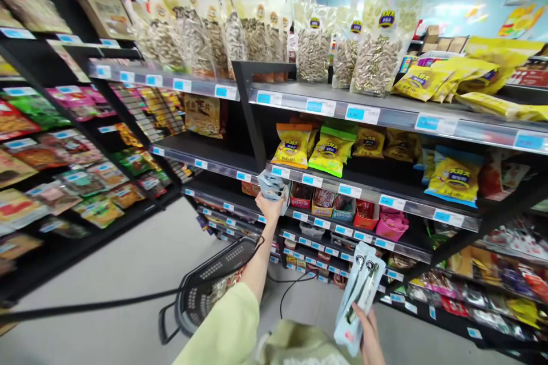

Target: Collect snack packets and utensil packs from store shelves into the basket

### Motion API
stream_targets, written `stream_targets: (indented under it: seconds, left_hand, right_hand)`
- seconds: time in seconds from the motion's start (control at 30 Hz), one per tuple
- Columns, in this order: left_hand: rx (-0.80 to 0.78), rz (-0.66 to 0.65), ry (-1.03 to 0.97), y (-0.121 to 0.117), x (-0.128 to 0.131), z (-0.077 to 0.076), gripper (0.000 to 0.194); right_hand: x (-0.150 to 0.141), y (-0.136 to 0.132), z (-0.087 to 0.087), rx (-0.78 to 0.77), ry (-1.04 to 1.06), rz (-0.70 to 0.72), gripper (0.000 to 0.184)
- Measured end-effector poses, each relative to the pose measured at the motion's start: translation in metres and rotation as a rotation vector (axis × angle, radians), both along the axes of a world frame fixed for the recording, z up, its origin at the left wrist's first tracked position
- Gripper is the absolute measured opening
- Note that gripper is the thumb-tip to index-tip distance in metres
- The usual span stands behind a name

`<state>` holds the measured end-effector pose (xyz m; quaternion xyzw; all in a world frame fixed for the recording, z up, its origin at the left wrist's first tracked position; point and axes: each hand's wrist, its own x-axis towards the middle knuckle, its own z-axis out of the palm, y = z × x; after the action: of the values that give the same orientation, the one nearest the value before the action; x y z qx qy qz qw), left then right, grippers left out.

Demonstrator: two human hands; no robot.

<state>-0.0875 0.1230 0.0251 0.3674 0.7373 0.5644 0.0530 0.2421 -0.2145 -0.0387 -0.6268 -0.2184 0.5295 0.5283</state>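
My left hand point(269, 206) reaches out to the third shelf from the top and is closed on a small pale blue-grey packet point(274, 185) at the shelf's front edge. My right hand point(369, 336) is low at the bottom of the view, closed on a long light blue packet point(358, 293) that it holds upright. Beside the left hand's packet stand small red and orange boxes point(319, 201) on the same shelf.
Black shelves point(257, 125) run along both sides of a grey floor aisle. Bags of seeds point(377, 57) fill the top shelf, yellow and green snack bags point(331, 151) the one below. A black shopping basket point(205, 291) with a long handle stands on the floor at my left.
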Motion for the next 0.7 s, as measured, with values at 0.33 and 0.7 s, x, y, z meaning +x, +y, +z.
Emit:
stream_targets:
  seconds: [0.33,0.7]
  left_hand:
    - [0.057,-0.082,0.040,-0.079,-0.027,-0.019,0.082]
    - [0.042,-0.142,0.035,-0.074,-0.050,-0.005,0.083]
  right_hand:
    - [-0.046,0.094,0.065,0.275,0.009,0.072,0.054]
    - [-0.211,0.286,0.172,0.893,-0.532,0.157,0.035]
